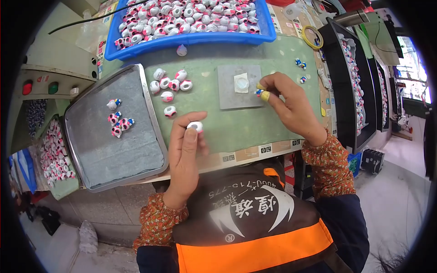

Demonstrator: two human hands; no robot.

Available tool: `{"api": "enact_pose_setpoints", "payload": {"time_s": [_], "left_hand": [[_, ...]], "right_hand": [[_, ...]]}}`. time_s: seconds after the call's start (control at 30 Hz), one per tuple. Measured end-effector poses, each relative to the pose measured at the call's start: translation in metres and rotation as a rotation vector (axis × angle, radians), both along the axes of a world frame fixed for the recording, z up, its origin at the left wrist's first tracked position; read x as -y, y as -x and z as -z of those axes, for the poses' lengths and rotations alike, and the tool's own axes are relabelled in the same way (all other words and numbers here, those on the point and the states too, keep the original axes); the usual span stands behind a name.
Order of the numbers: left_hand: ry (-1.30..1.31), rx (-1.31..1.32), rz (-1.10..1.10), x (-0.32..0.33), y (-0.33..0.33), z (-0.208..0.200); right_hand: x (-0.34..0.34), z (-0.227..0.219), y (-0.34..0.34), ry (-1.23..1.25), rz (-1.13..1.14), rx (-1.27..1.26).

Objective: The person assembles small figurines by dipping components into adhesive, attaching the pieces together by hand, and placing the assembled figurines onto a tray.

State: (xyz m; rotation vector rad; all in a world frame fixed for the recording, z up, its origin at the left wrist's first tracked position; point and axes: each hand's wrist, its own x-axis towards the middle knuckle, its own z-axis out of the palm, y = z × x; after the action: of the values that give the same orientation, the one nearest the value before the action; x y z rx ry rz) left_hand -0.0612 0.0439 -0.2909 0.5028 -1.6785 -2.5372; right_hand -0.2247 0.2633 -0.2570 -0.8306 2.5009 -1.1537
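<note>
One small white-and-pink toy piece [195,126] sits pinched in the left hand [185,150] at centre frame, above the green table [227,132]. The right hand [289,104], right of centre, grips a tiny blue-and-red part [259,92] at the grey pad [239,86]. Loose white pieces [169,86] lie just left of the pad; a metal tray [116,132] sits left, and a blue bin [191,40] sits at the top.
</note>
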Motion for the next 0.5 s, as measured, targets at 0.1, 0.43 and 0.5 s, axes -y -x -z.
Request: {"api": "enact_pose_setpoints", "payload": {"time_s": [0.1,0.43,0.5], "left_hand": [[-0.146,0.012,-0.032,-0.008,-0.001,0.004],[-0.37,0.027,0.065,-0.018,0.003,0.008],[-0.377,0.071,0.072,-0.019,0.005,0.009]], "right_hand": [[0.018,-0.001,0.003,-0.042,-0.12,-0.181],[0.038,0.0,0.014,-0.249,-0.273,-0.444],[0.04,0.001,0.013,-0.255,-0.273,-0.452]]}}
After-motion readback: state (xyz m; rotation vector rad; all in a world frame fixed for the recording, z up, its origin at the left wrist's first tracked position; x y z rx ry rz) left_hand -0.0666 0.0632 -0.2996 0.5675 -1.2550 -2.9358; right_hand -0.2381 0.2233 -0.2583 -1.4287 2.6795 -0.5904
